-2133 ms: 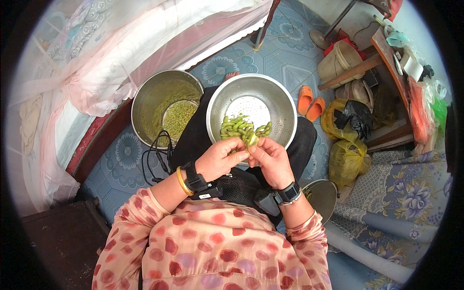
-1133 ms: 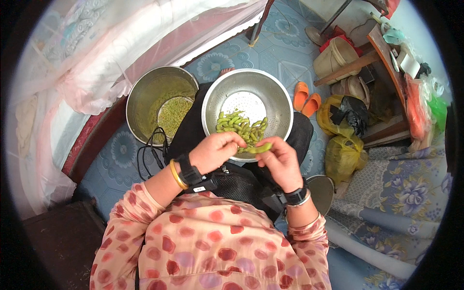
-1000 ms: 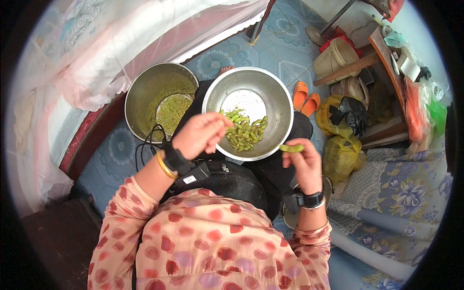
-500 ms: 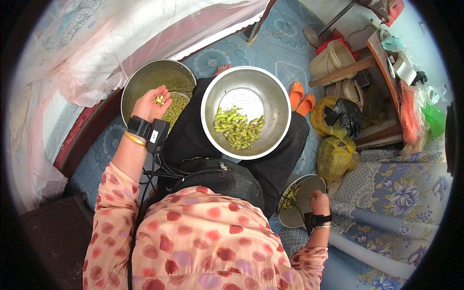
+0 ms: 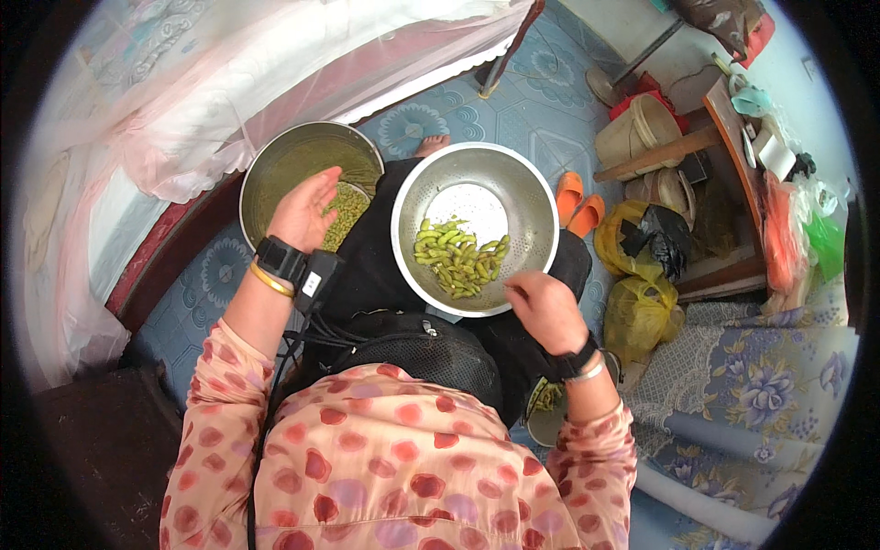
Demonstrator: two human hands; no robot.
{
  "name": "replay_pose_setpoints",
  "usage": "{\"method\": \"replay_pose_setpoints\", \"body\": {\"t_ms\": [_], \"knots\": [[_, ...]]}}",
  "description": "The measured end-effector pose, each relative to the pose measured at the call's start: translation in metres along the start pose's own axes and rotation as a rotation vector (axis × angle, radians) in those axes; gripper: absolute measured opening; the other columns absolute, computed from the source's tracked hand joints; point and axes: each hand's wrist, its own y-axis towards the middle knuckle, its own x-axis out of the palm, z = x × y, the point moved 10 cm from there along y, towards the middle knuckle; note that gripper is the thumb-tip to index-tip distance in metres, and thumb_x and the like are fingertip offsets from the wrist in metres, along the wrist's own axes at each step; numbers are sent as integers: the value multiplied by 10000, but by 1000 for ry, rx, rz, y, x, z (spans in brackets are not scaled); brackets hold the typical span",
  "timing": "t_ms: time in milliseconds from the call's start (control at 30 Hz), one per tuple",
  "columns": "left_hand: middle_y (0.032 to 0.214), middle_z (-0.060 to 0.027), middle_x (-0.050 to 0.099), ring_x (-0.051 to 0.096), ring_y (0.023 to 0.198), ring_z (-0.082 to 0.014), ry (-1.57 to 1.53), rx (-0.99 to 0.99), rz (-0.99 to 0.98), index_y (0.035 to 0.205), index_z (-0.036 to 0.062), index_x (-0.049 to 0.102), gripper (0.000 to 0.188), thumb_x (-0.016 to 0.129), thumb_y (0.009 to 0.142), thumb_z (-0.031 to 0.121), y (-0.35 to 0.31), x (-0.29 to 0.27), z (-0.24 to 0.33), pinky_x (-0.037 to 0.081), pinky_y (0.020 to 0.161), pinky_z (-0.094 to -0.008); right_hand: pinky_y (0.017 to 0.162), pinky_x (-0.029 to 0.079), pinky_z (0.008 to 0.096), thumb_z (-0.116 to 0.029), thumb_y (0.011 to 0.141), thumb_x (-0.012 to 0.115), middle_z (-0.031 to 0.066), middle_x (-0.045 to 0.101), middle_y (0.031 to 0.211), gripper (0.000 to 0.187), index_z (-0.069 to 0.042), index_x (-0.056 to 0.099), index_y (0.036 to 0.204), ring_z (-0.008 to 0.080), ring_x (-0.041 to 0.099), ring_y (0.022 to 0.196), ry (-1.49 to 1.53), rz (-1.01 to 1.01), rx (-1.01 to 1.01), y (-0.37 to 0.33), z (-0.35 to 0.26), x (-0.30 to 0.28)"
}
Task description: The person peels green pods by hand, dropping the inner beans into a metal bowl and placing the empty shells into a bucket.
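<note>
Pods [image 5: 454, 259] — right hand [image 5: 548, 310] curled nearby, left hand [image 5: 304, 213] extended over pot [image 5: 280, 163]

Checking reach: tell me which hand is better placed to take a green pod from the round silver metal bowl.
Probably the right hand: it is at the near rim of the round silver metal bowl, close to the green pods. The left hand is over the deep silver metal pot.

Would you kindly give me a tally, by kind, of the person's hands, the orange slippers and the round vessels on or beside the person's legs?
Hands (left hand, right hand): 2
Orange slippers: 2
Perforated bowl with green pods: 1
Deep pot with beans: 1
Partly hidden container: 1
Total: 7
</note>
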Motion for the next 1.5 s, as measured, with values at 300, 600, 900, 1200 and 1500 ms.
{"method": "replay_pose_setpoints", "body": {"t_ms": [300, 600, 900, 1200, 1500], "knots": [[1179, -74, 544, 476, 1105, -182, -65, -14, -277, 1060, 72, 571, 246, 502, 874, 217, -44, 71, 3, 371, 927, -366, 692, 479, 414, -243, 745, 616, 145, 613, 791, 207, -49, 623, 819, 319, 602, 775, -323, -299, 104, 80, 23, 101], [1104, -106, 589, 548, 1004, -183, 14, -79, -342, 1016, 61, 578, 201, 494, 879, 182, -57, 96, -26, 413, 885, -339, 618, 484, 337, -188, 757, 641, 117, 625, 736, 184, -8, 622, 797, 228, 608, 658, 22, -261, 125, 80, 33, 94], [1006, -44, 573, 573, 906, -127, 395, -106, -512, 1111, 39, 520, 257, 555, 882, 150, -80, 136, -67, 498, 752, -262, 567, 462, 206, -104, 802, 660, 8, 606, 703, 136, 3, 613, 872, 55, 554, 640, 900, -170, 184, 43, -10, 73], [918, -56, 605, 599, 776, -115, 328, -56, -482, 1054, 11, 557, 241, 586, 864, 157, -86, 137, -58, 516, 663, -236, 574, 471, 188, -90, 835, 624, 15, 634, 789, 131, 0, 590, 924, 64, 585, 676, 1178, -121, 279, 30, -21, 63], [825, -53, 600, 595, 710, -114, 438, -69, -550, 985, 10, 548, 194, 548, 887, 177, -90, 142, -57, 510, 613, -231, 549, 457, 229, -109, 753, 702, 58, 616, 763, 219, -7, 580, 903, 80, 567, 619, 664, -60, 197, 26, -22, 47]]}}
